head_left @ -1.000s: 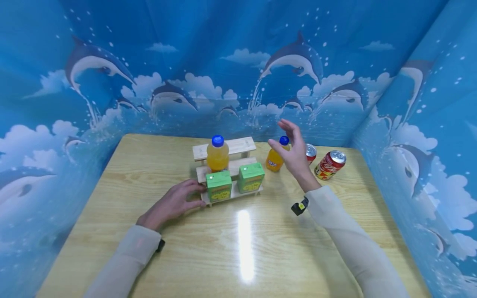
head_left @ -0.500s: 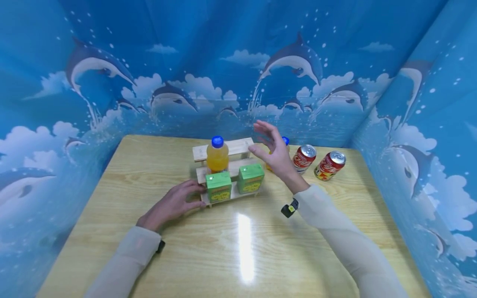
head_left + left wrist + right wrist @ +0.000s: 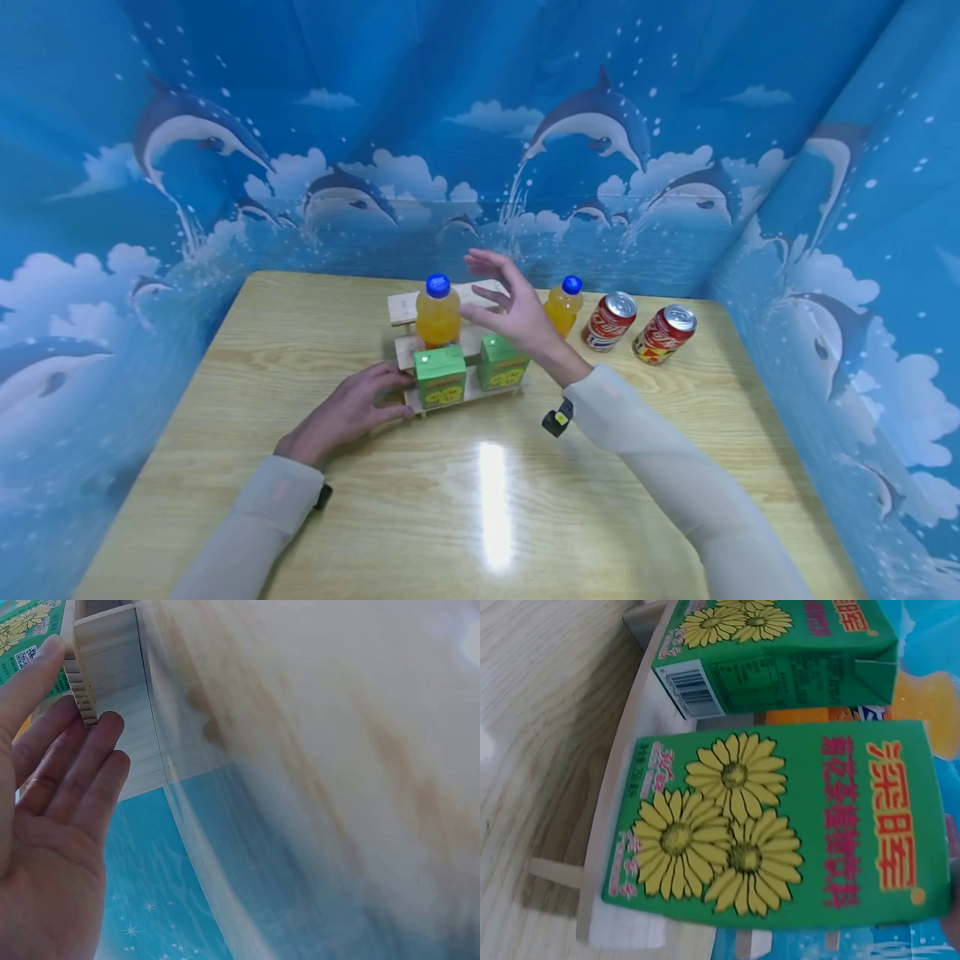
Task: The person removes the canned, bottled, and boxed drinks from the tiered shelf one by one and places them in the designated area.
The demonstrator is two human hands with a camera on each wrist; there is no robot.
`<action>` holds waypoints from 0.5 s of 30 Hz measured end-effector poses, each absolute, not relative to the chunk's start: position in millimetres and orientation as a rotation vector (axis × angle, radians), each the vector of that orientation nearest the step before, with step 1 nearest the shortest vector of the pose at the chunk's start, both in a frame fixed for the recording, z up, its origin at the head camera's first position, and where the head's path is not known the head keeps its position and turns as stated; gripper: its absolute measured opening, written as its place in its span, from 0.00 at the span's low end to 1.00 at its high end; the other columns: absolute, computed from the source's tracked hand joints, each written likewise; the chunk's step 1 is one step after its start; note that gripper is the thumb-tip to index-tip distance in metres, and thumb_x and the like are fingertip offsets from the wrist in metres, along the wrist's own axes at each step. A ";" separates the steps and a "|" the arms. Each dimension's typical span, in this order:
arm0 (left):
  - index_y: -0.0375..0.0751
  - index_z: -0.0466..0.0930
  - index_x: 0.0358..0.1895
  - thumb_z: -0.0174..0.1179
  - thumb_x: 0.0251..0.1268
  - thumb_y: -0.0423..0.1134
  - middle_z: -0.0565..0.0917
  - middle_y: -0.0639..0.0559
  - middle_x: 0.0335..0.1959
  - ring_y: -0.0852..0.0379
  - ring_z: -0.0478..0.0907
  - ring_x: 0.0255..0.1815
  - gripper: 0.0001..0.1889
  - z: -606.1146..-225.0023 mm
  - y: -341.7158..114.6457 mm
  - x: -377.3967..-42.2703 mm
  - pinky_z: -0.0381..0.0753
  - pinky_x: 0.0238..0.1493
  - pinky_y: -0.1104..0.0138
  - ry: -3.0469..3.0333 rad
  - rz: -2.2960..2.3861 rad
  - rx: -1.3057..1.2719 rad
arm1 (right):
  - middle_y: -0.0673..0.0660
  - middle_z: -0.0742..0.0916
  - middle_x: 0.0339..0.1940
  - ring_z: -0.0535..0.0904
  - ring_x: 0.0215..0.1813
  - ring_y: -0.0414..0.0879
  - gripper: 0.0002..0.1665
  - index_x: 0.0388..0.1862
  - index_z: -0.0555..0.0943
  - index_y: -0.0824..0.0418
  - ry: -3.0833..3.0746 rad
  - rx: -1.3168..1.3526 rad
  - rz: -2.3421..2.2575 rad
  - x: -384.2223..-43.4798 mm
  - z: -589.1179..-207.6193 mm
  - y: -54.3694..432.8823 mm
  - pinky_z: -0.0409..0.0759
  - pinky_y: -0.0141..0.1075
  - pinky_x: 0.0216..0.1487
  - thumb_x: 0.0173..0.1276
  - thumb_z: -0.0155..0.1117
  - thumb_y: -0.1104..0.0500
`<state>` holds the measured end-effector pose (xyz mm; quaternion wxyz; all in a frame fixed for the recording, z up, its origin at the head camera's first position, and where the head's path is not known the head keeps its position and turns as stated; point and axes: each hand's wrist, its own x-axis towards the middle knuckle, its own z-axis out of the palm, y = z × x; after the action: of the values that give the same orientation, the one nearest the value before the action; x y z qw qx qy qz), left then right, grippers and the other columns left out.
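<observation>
A small tiered wooden rack (image 3: 402, 308) stands on the table. My left hand (image 3: 352, 410) holds its left end, thumb at the lowest shelf and fingers behind; the left wrist view shows the rack's end (image 3: 112, 652) between them. Two green drink cartons (image 3: 441, 377) sit on the bottom shelf, their yellow-flower print facing the right wrist view. On the middle shelf, behind the left carton, stands an orange drink bottle (image 3: 438, 321) with a blue cap. My right hand (image 3: 521, 317) hovers over the rack's right side, fingers spread and nothing in them, thumb close to that bottle.
To the right of the rack, a second orange bottle (image 3: 562, 310) stands on the table, partly behind my right hand. Beside it are two red drink cans (image 3: 609, 322). A blue dolphin-print curtain (image 3: 465, 125) closes off the back and sides of the wooden table (image 3: 420, 500).
My right hand has moved left, from over the second bottle and the cans to over the rack, uncovering one can. My left hand stays at the rack's end.
</observation>
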<state>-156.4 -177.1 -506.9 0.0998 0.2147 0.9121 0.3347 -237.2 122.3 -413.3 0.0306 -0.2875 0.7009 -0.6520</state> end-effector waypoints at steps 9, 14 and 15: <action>0.43 0.85 0.68 0.75 0.71 0.48 0.84 0.45 0.68 0.40 0.80 0.72 0.26 -506.5 -176.1 -157.1 0.79 0.76 0.39 2.704 0.978 0.638 | 0.61 0.73 0.83 0.70 0.83 0.54 0.45 0.86 0.63 0.57 2.141 -0.895 -1.945 -235.0 -413.9 104.1 0.75 0.53 0.83 0.76 0.73 0.63; 0.43 0.84 0.68 0.75 0.70 0.47 0.84 0.45 0.68 0.40 0.80 0.72 0.26 -505.2 -175.7 -156.8 0.79 0.76 0.39 2.705 0.986 0.641 | 0.56 0.75 0.82 0.71 0.82 0.50 0.43 0.85 0.66 0.49 2.193 -0.861 -1.840 -233.9 -413.5 99.1 0.75 0.54 0.83 0.76 0.74 0.61; 0.43 0.84 0.68 0.75 0.70 0.47 0.84 0.45 0.68 0.40 0.80 0.72 0.26 -505.1 -175.7 -157.0 0.79 0.76 0.39 2.705 0.987 0.642 | 0.55 0.76 0.82 0.72 0.82 0.49 0.43 0.85 0.66 0.47 2.211 -0.854 -1.813 -233.9 -413.4 98.5 0.75 0.54 0.83 0.76 0.74 0.59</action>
<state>-157.0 -175.7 -505.1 0.0953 0.2167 0.9127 0.3331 -233.9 98.5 -413.4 0.0789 -0.2855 0.7386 -0.6057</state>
